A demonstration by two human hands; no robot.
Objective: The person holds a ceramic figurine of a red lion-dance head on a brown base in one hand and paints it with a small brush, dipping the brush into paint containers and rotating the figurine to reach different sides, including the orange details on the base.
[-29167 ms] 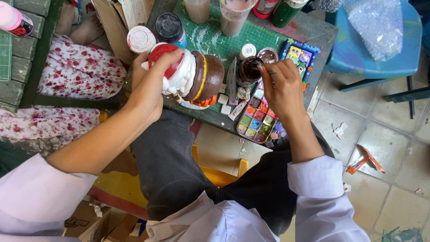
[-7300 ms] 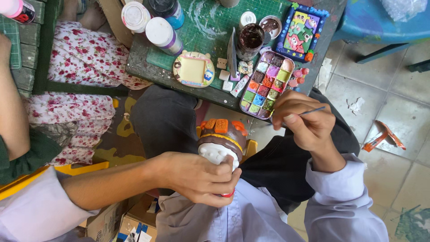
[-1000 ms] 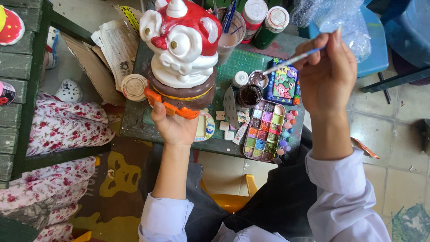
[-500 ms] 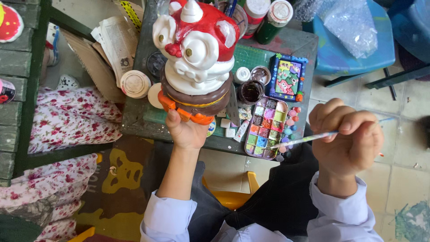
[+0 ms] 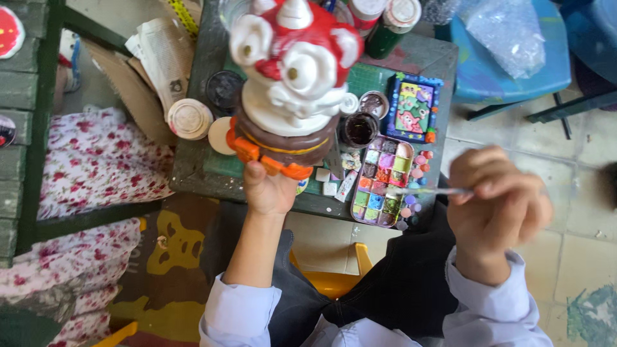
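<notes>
A: While the left hand (image 5: 270,189) grips the figurine (image 5: 289,83) by its base above the table (image 5: 193,173), what blocks the view?
B: It hides jars. Right hand (image 5: 498,205) pinches a brush (image 5: 424,191) over the palette (image 5: 384,183).

You wear a pale, bluish-white long-sleeved shirt; its left sleeve (image 5: 239,313) is pushed back above the forearm, while the right sleeve (image 5: 495,307) ends in a loose, open cuff near the wrist. Your hands are bare, with no gloves, rings or watch showing. Dark grey trousers (image 5: 392,283) cover your lap.
</notes>
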